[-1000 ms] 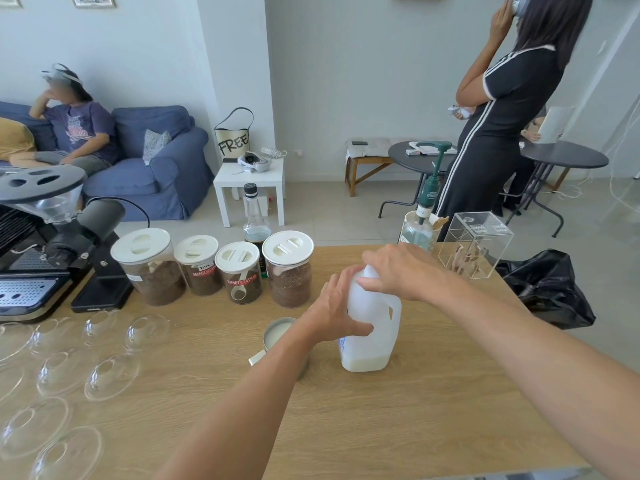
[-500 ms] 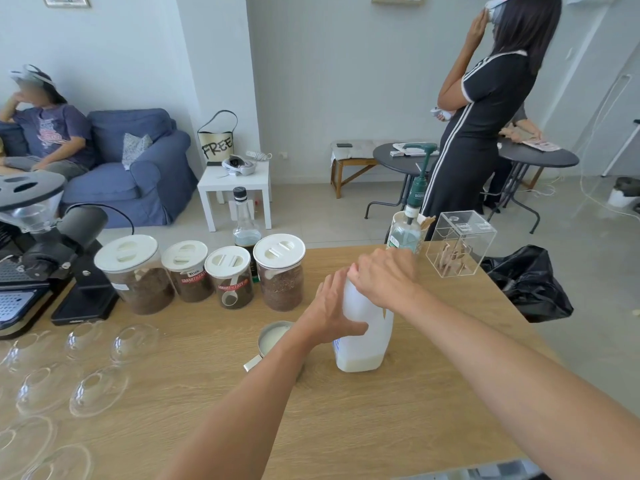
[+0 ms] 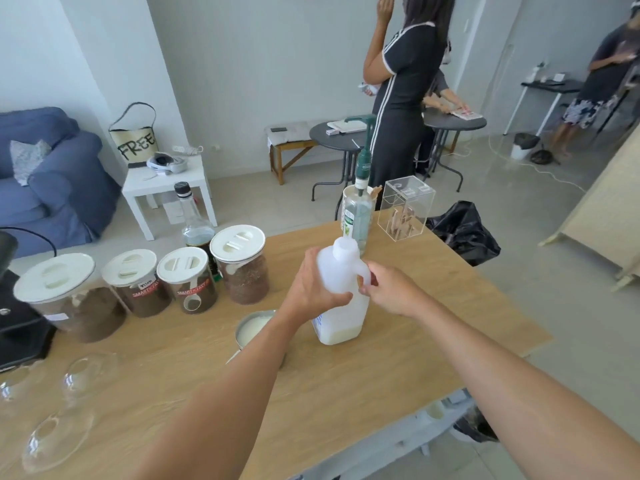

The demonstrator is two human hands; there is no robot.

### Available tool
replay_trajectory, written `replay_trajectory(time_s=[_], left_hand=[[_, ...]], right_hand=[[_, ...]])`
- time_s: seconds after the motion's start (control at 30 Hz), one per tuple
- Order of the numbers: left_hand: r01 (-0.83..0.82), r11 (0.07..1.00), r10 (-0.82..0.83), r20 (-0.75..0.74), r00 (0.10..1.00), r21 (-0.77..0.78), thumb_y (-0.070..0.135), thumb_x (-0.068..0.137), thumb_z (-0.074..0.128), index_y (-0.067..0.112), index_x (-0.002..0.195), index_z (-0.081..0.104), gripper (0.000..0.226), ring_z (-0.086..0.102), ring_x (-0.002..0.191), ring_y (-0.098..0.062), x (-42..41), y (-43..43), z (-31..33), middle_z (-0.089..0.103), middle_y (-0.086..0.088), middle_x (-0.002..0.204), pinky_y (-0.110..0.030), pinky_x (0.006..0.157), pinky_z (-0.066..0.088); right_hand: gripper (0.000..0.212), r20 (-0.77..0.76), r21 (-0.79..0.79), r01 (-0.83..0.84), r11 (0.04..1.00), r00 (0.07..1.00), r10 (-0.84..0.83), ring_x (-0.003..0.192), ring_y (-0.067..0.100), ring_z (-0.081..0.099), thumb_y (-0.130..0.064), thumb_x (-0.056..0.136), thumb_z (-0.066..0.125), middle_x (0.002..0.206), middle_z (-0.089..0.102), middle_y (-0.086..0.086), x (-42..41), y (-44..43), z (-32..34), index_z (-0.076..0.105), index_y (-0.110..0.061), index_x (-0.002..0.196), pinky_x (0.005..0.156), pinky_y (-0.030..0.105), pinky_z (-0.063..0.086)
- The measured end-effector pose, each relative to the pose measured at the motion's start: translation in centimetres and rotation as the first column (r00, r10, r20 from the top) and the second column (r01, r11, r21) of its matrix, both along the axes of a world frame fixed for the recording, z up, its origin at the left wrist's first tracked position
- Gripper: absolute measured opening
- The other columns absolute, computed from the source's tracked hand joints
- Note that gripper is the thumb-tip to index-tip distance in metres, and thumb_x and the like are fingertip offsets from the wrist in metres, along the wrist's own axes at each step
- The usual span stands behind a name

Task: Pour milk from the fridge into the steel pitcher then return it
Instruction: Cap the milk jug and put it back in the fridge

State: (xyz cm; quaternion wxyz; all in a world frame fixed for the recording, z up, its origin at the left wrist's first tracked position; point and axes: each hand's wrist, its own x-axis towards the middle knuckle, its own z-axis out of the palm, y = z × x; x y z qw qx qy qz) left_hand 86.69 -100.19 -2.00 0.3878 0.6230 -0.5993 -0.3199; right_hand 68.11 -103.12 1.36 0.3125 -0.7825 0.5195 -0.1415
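1. Milk jug [image 3: 341, 299] upright on wooden table [image 3: 433, 327], cap on, little milk at bottom.
2. Left hand [image 3: 311, 289] fingers wrapped round jug body; right hand [image 3: 388, 289] fingers closed on its handle.
3. Steel pitcher [image 3: 251, 332] w/ milk just left of left wrist.
4. Lidded jars [image 3: 239, 266] beyond left fingers.

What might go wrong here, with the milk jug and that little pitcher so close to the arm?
1. The steel pitcher holds milk and sits right under the left forearm; a careless pull back might tip it.
2. The milk jug is held by the left hand on its side and the right hand at its handle. A poorly seated cap could leak on the way back.
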Motion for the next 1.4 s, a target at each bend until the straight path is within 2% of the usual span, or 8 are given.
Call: replay_trajectory(time_s=[0.3,0.5,0.67,0.8,1.03,1.13,1.33,1.4], left_hand=[[0.231,0.973,-0.231,0.000,0.973,-0.005,0.025,0.068,0.085,0.023,0.130,0.035,0.081,0.057,0.103,-0.016,-7.5,-0.8,4.0,0.053,0.002,0.118,-0.021,0.067,0.047],[0.402,0.914,-0.403,0.001,0.915,-0.062,0.029,0.066,0.085,0.021,0.136,0.034,0.087,0.058,0.106,-0.017,-17.4,-0.7,6.7,0.053,0.003,0.118,-0.028,0.074,0.051],[0.523,0.847,-0.525,0.001,0.851,-0.093,0.027,0.065,0.085,0.018,0.133,0.037,0.084,0.056,0.107,-0.010,-27.1,1.0,8.3,0.047,0.016,0.112,-0.029,0.079,0.052],[0.626,0.774,-0.629,0.003,0.778,-0.091,0.021,0.070,0.086,0.022,0.127,0.037,0.075,0.055,0.104,-0.001,-34.6,3.2,8.9,0.047,0.016,0.111,-0.022,0.076,0.050],[0.793,0.604,-0.791,0.065,0.608,-0.072,0.034,0.060,0.089,0.025,0.127,0.048,0.079,0.067,0.107,-0.018,-46.6,7.0,9.8,0.063,0.001,0.118,-0.050,0.084,0.060],[0.854,0.514,-0.853,0.058,0.518,-0.080,0.026,0.067,0.087,0.032,0.120,0.052,0.064,0.064,0.107,-0.007,-51.3,9.3,10.4,0.058,0.011,0.116,-0.035,0.086,0.059],[0.961,0.257,-0.965,0.036,0.262,-0.102,0.023,0.072,0.088,0.045,0.111,0.045,0.063,0.058,0.117,-0.007,-60.7,13.2,10.8,0.054,0.008,0.128,-0.030,0.092,0.052],[0.981,0.163,-0.985,0.038,0.168,-0.109,0.023,0.071,0.088,0.038,0.118,0.044,0.066,0.057,0.119,-0.010,-63.3,15.1,11.3,0.052,0.006,0.130,-0.030,0.093,0.050]], right_hand=[[0.012,-0.075,-0.139,0.148,0.979,0.984,-0.159,0.076,0.013,0.055,-0.020,0.089,0.066,0.084,0.059,-0.006,-8.1,3.6,4.9,0.055,-0.016,0.087,0.062,0.027,0.041],[0.021,-0.071,-0.222,0.309,0.925,0.941,-0.332,0.075,0.012,0.054,-0.020,0.087,0.070,0.081,0.056,-0.009,-17.4,7.6,8.2,0.050,-0.022,0.080,0.057,0.023,0.034],[0.021,-0.049,-0.244,0.455,0.856,0.876,-0.480,0.082,0.020,0.059,-0.020,0.085,0.072,0.092,0.065,0.002,-26.4,11.8,9.3,0.060,-0.005,0.095,0.059,0.022,0.040],[0.021,-0.040,-0.264,0.534,0.803,0.826,-0.562,0.087,0.025,0.063,-0.019,0.084,0.072,0.093,0.067,0.005,-32.9,16.1,10.0,0.061,-0.005,0.095,0.072,0.033,0.047],[0.017,-0.004,-0.262,0.691,0.673,0.697,-0.717,0.084,0.022,0.063,-0.021,0.086,0.070,0.093,0.068,0.003,-42.8,24.5,10.4,0.061,-0.008,0.093,0.069,0.030,0.047],[0.015,-0.003,-0.254,0.753,0.607,0.627,-0.779,0.084,0.022,0.063,-0.021,0.087,0.069,0.091,0.068,0.003,-46.1,27.7,10.7,0.061,-0.010,0.092,0.073,0.033,0.049],[0.016,-0.005,-0.265,0.884,0.386,0.399,-0.917,0.084,0.018,0.063,-0.025,0.089,0.068,0.095,0.067,-0.001,-50.6,34.6,11.1,0.062,-0.016,0.100,0.077,0.034,0.055],[0.013,0.000,-0.269,0.914,0.302,0.314,-0.949,0.082,0.014,0.062,-0.024,0.091,0.067,0.092,0.065,-0.005,-51.4,37.1,11.5,0.060,-0.019,0.100,0.073,0.029,0.053]])
